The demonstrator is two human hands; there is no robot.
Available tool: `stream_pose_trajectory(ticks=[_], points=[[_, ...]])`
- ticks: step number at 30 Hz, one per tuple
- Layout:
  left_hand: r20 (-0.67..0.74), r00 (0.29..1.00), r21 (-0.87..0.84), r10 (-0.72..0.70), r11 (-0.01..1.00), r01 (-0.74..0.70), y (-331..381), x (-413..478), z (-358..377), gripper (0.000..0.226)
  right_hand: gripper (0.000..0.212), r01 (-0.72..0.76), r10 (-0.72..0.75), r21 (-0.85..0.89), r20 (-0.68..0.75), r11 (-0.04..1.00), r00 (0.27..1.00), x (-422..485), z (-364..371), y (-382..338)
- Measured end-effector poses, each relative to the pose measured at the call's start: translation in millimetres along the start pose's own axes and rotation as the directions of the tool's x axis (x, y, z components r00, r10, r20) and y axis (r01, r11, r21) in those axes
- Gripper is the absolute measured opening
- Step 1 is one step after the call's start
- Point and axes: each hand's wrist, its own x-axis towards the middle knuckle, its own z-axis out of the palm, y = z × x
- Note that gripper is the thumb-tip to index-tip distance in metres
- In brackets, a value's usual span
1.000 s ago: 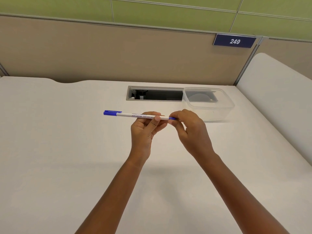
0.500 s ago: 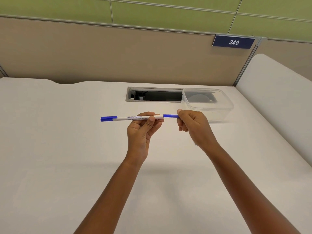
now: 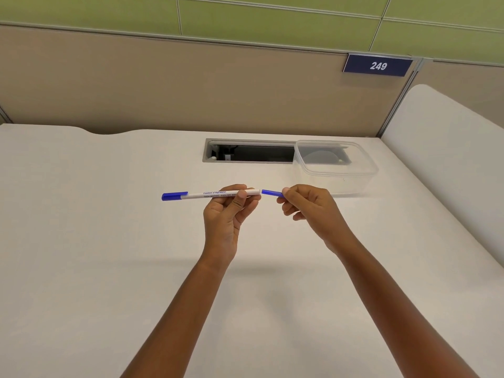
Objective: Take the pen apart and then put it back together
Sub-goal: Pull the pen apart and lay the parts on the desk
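My left hand pinches the white pen barrel level above the desk, its blue end pointing left. My right hand grips a short blue piece that is out of the barrel's right end, with a small gap between the two. The rest of that blue piece is hidden inside my right fingers.
A clear plastic container stands on the white desk just behind my right hand. A cable slot is cut into the desk beside it. A beige partition with a sign reading 249 closes the back.
My right hand has pulled the blue piece rightwards out of the barrel; half a second ago it was still partly inside, now it is apart. My left hand stayed about where it was.
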Motion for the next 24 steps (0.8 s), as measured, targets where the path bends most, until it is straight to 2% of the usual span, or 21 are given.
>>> stream_pose_trajectory(ticks=[5,10,12,16,24], points=[[-0.026,0.999,-0.006,-0.023,1.0,0.023,-5,2,-5,0.018,0.023,-0.103,0.108,0.07,-0.078,0.992,0.991,5,-3,21],[-0.058,0.996,-0.025,-0.061,0.998,0.06,-11,4,-10,0.019,0.014,-0.164,0.111,-0.142,-0.32,0.976,0.941,11,1,62],[-0.06,0.996,-0.03,-0.066,0.997,0.065,-13,4,-12,0.019,0.012,-0.191,0.107,-0.196,-0.376,0.962,0.921,10,5,79],[-0.076,0.994,-0.032,-0.077,0.997,0.075,-17,6,-16,0.018,0.012,-0.211,0.046,-0.362,-0.414,0.908,0.909,11,10,109],[-0.097,0.99,-0.017,-0.106,0.994,0.105,-25,6,-23,0.017,0.011,-0.24,-0.024,-0.581,-0.409,0.778,0.912,12,16,150]])
